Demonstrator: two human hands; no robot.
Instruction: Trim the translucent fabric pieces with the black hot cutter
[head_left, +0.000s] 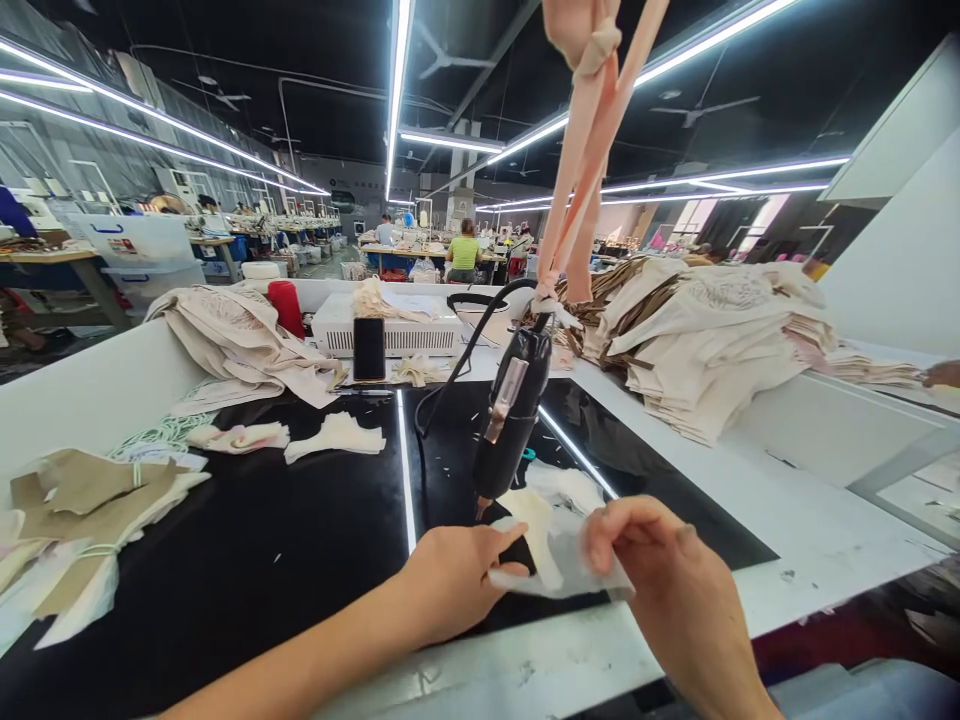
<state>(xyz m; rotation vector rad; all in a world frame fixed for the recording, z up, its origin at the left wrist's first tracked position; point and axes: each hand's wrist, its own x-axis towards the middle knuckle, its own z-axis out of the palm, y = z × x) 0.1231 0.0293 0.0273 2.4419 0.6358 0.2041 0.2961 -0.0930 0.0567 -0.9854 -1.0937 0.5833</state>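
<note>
Between thumb and fingers, my left hand (461, 580) pinches the left edge of a small cream fabric piece (538, 540) with a thin translucent white sheet (577, 560) beneath it. My right hand (667, 575) is closed on the right side of the sheet, its fingertips slightly smeared by motion. Just above my left hand hangs a black corded handheld tool (510, 410), its copper-coloured tip pointing down beside the fabric piece. Knotted pink fabric strips (581, 160) suspend it. More whitish pieces (566, 488) lie behind the sheet.
A black work surface (247, 560) fills the bench. Large stacks of cream fabric (712, 330) and fabric (232, 340) stand at both sides. A white vented box (420, 335), a phone (369, 348) and a red thread cone (285, 308) are behind. Tied bundles (97, 510) lie left.
</note>
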